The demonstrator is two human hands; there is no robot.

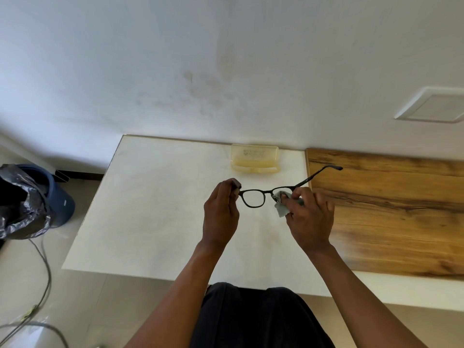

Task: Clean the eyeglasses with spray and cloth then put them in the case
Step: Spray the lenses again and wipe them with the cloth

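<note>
Black-framed eyeglasses (253, 198) are held in the air above the white table (155, 209), temples open and pointing away from me. My left hand (221, 212) pinches the frame's left corner. My right hand (310, 217) pinches a small grey cloth (282, 208) around the right lens. A pale yellow translucent case (254, 159) stands open at the table's far edge, against the wall. No spray bottle is in view.
A wood-grain board (391, 217) covers the surface to the right of the white table. On the floor at left stands a blue bin (60, 197) with a black liner, and grey cables (42, 262) trail below it. My dark-trousered lap is under the near edge.
</note>
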